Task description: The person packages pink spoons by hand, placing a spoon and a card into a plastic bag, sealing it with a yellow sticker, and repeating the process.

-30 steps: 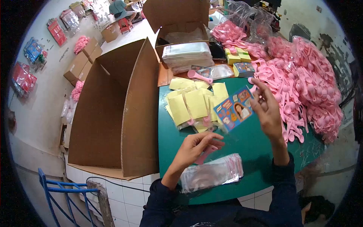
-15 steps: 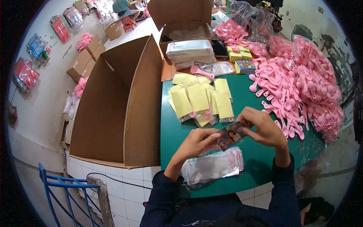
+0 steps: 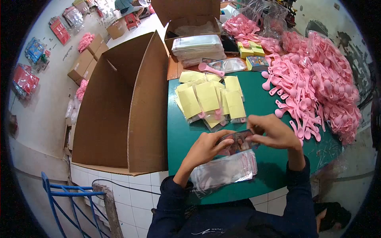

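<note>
A small dark packet with a printed picture card (image 3: pixel 239 142) is between my two hands, above the near part of the green table. My left hand (image 3: pixel 208 147) grips its left end, thumb on top. At its right end, my right hand (image 3: pixel 274 131) has thumb and fingers closed on the packet's edge. Just beneath lies a stack of clear plastic bags (image 3: pixel 224 170). Farther back, packets with yellow cards (image 3: pixel 207 96) lie in an overlapping pile, with bits of pink showing through the plastic.
A large open cardboard box (image 3: pixel 149 111) stands left of the green table (image 3: pixel 174 146). Pink spoons (image 3: pixel 297 89) are heaped at the right. Behind are clear bags (image 3: pixel 198 46), a loose pink spoon (image 3: pixel 211 69) and stacked cards (image 3: pixel 257 63). A person (image 3: pixel 126 6) sits far back.
My right hand has shifted slightly at the packet's right end, and the packet looks flatter. The whole view has moved a little.
</note>
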A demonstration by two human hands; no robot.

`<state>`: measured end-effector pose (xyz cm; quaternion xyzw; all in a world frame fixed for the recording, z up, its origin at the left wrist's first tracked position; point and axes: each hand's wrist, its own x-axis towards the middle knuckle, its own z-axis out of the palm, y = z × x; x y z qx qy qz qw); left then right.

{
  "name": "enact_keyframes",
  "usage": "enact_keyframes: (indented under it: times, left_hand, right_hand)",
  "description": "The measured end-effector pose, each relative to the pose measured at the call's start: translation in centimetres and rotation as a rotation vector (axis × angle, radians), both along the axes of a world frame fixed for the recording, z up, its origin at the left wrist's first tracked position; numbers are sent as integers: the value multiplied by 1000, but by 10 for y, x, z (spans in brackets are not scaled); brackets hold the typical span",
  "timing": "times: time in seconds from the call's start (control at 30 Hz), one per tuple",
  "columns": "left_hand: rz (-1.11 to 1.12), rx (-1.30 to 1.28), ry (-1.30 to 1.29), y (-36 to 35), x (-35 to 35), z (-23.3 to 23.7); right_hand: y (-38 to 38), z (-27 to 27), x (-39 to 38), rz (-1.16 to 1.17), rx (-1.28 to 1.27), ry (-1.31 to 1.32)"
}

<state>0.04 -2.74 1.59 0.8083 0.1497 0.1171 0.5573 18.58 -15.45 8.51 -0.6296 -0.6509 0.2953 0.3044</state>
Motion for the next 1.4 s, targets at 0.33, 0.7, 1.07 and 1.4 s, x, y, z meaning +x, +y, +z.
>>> enact_keyframes:
  times: [0.33,0.7,1.07,1.4]
  left_hand:
    - [-43,110,136,5,-4,8]
    - [-26,82,48,-1,-2,1]
    - [31,60,9,0,-6,-4]
    - [33,-372,-144,28,-17,-14]
  right_hand:
    - [-1,6,0,-67,-117,108]
    - [7,-8,-9,32,-24,-31]
    - [16,-36,-8,88,28,26]
    - [22,-24,21,-125,-200,483]
